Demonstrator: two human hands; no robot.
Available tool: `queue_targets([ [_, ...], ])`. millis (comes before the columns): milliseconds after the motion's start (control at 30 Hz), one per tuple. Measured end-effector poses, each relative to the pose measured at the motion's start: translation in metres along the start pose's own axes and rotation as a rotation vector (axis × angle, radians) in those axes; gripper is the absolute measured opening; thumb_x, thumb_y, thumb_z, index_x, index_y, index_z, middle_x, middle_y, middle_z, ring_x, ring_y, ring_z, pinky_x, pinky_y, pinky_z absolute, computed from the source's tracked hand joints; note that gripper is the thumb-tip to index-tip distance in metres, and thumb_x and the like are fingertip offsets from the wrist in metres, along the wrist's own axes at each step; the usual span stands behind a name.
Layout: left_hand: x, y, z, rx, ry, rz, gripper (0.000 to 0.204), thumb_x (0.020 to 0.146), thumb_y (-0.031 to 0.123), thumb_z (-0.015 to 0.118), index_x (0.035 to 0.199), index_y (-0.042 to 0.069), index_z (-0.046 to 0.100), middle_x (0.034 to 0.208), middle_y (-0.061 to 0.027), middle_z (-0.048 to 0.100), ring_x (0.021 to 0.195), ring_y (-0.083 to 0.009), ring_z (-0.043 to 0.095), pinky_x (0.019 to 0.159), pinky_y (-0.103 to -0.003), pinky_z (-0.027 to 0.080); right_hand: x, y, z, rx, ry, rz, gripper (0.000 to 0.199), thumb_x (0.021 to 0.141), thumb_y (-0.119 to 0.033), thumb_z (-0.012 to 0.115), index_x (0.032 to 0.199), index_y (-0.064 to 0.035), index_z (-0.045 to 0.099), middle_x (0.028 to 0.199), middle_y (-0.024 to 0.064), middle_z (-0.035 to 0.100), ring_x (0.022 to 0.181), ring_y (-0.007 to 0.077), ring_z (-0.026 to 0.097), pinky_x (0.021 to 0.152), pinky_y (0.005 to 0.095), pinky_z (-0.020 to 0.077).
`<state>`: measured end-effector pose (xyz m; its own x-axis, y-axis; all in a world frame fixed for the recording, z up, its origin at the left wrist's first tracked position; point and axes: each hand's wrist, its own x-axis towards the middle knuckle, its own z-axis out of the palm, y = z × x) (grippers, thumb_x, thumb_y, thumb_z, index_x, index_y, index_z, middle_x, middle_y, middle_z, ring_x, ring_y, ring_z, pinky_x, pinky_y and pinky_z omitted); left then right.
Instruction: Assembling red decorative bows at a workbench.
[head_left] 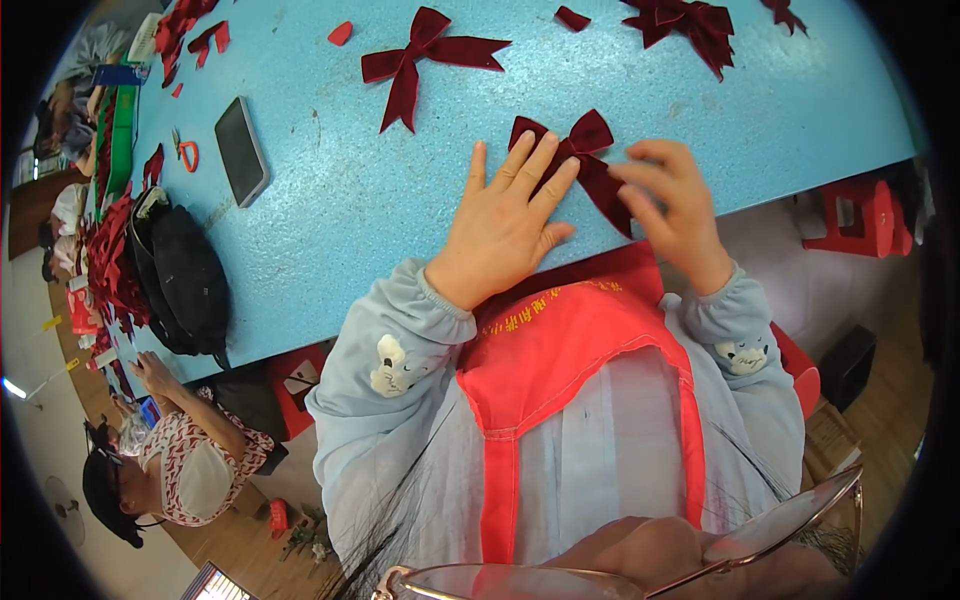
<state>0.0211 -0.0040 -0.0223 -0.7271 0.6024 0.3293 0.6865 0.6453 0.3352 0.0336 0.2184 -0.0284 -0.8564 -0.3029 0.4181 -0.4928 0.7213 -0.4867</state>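
Lying spread, the left hand (502,222) partly covers a velvety, looped bow (591,134).

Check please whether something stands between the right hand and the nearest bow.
Nothing visible stands between the right hand and the dark red bow. The left hand lies over part of the bow's left side.

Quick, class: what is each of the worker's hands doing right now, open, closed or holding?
Left hand: open, fingers spread over the dark red bow.
Right hand: fingers partly curled beside the bow's tail; whether it grips cannot be told.
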Motion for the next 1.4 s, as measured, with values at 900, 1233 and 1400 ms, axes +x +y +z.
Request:
queue_targets([
  [900, 0.017, -0.012, 0.023, 0.061, -0.008, 0.141, 0.042, 0.072, 0.008, 0.051, 0.113, -0.003, 0.053, 0.104, -0.0132, 0.053, 0.080, -0.0226, 0.049, 0.073, -0.032, 0.043, 0.060, 0.035, 0.023, 0.055, -0.060, -0.113, 0.019, 0.072, 0.000, 0.060, 0.090, -0.0025, 0.054, 0.084, 0.0095, 0.055, 0.079, 0.0264, 0.055, 0.068, 0.0335, 0.0469],
  [1233, 0.017, -0.010, 0.029, 0.097, 0.034, 0.193, 0.044, 0.073, 0.009, 0.050, 0.113, -0.008, 0.053, 0.111, -0.0168, 0.052, 0.081, -0.0226, 0.048, 0.074, -0.031, 0.044, 0.070, 0.028, 0.021, 0.035, -0.269, 0.115, 0.011, 0.078, -0.010, 0.060, 0.086, -0.0043, 0.055, 0.081, 0.0080, 0.057, 0.075, 0.0256, 0.056, 0.064, 0.0321, 0.0454],
  [1400, 0.018, -0.011, 0.026, 0.070, 0.001, 0.170, 0.041, 0.071, 0.006, 0.052, 0.109, -0.007, 0.054, 0.106, -0.0170, 0.053, 0.081, -0.0248, 0.050, 0.074, -0.034, 0.044, 0.066, 0.025, 0.034, -0.065, -0.125, 0.054, 0.012, 0.076, -0.007, 0.060, 0.087, -0.0049, 0.056, 0.085, 0.0094, 0.057, 0.080, 0.0275, 0.056, 0.068, 0.0321, 0.0454],
])
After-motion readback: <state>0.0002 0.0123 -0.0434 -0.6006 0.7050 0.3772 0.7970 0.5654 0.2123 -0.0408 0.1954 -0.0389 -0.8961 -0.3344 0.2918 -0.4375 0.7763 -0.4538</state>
